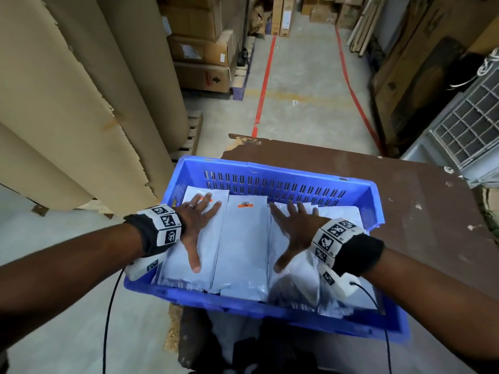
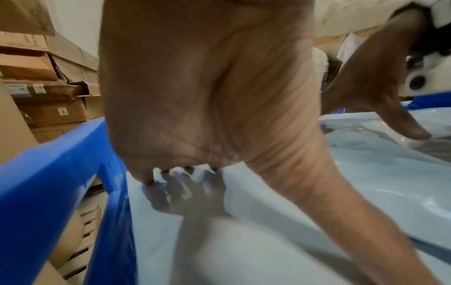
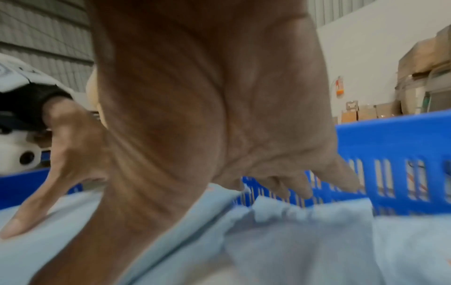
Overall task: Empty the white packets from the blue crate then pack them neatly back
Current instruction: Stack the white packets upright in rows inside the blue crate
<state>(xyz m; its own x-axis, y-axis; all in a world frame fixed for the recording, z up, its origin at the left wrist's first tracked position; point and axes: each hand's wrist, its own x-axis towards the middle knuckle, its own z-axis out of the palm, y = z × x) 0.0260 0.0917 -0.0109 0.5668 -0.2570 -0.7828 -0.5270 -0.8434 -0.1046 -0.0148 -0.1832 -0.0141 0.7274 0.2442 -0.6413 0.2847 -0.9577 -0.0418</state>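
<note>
A blue slotted crate [image 1: 270, 171] sits on a brown table, filled with several white packets [image 1: 243, 247] laid side by side. My left hand [image 1: 198, 225] lies flat with spread fingers on the leftmost packet. Over on the right side, my right hand [image 1: 294, 233] presses flat with spread fingers on the packets there. In the left wrist view my left hand [image 2: 207, 96] rests on a packet [image 2: 268, 241] beside the crate wall [image 2: 48, 183]. The right wrist view has my right hand [image 3: 207, 106] on the packets [image 3: 292, 241], fingers toward the slotted far wall [image 3: 390, 154].
The brown table [image 1: 405, 198] reaches right of the crate, its top worn and chipped. Tall cardboard rolls [image 1: 67, 90] stand at left. Stacked boxes [image 1: 202, 49] and a concrete aisle with red floor lines [image 1: 264, 85] lie beyond. A grey grille unit [image 1: 464, 125] stands at right.
</note>
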